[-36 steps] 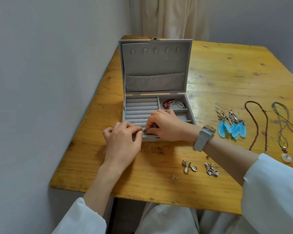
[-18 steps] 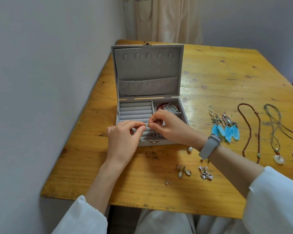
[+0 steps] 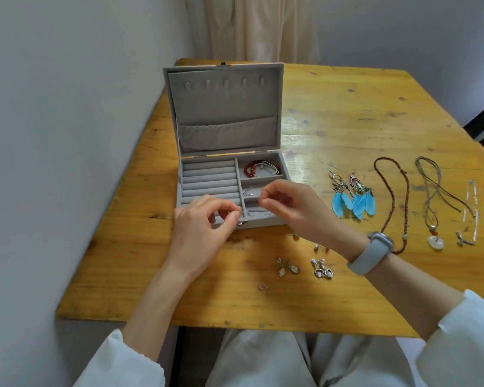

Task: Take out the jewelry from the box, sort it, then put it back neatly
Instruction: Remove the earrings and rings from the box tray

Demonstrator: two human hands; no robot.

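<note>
**A:** Your left hand (image 3: 204, 227) pinched a tiny metal piece (image 3: 240, 213), probably an ear stud, over the front edge of the box (image 3: 282, 169). It was too small for me to name for certain.

**B:** And your right hand (image 3: 291, 208)?

**A:** Its thumb and forefinger were pressed together just above the small compartments, but I couldn't tell whether anything was between them. A backing, perhaps.

**B:** So the risk was dropping it?

**A:** Yes. You held that piece by a fingertip grip over soft grey lining, where a silvery thing would vanish between the ring rolls (image 3: 210, 181). If it bounced outward, it could have rolled off the near edge of the bench (image 3: 123, 261) into your lap.

**B:** Anything else?

**A:** Your right wrist hung just over the loose earrings (image 3: 287, 268) on the bench. A careless sweep back could have scattered them. The feather earrings (image 3: 352, 199) and the bead necklace (image 3: 391, 202) lay well apart, safe enough. The red bracelet (image 3: 252, 169) already sat in the box's back compartment.
</note>
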